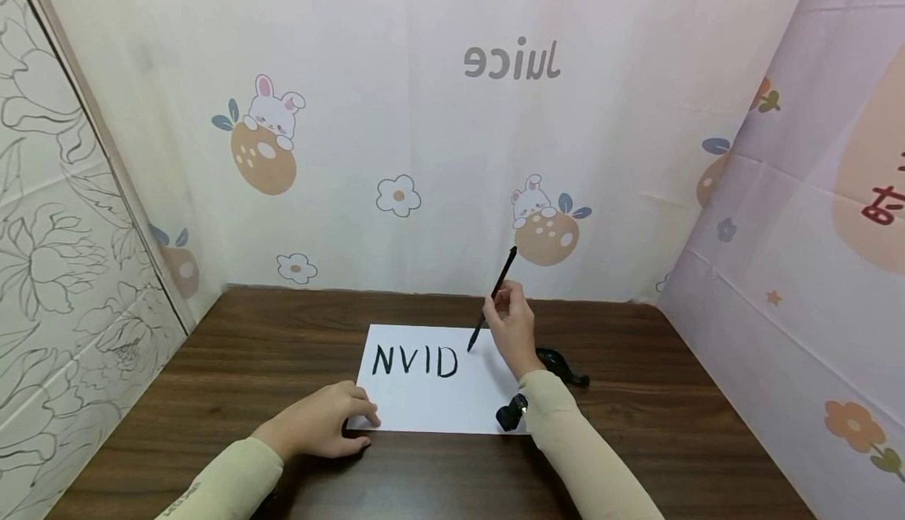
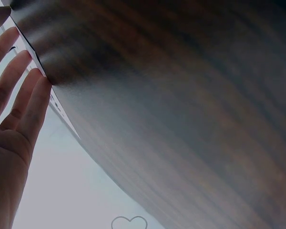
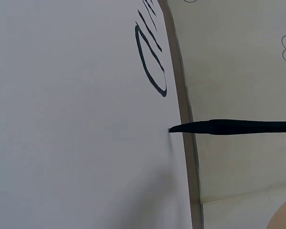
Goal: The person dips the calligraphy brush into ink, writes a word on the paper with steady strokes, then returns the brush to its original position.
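A white sheet of paper [image 1: 424,406] lies on the table, with the black letters "NVID" [image 1: 415,361] across its upper left. My right hand [image 1: 512,327] pinches a slim black writing brush [image 1: 503,269], tilted with its tip down to the right of the D. In the right wrist view the dark brush [image 3: 238,126] tapers to a point at the paper [image 3: 86,119]; whether it touches, I cannot tell. My left hand [image 1: 327,419] rests at the sheet's lower left corner, its fingers [image 2: 35,102] fairly straight in the left wrist view.
Behind my right wrist sits a shiny black object [image 1: 558,364], partly hidden by the hand. A small black device [image 1: 512,412] is at the right cuff. The brown wooden table [image 1: 269,339] meets patterned curtains [image 1: 339,151] at the back and sides.
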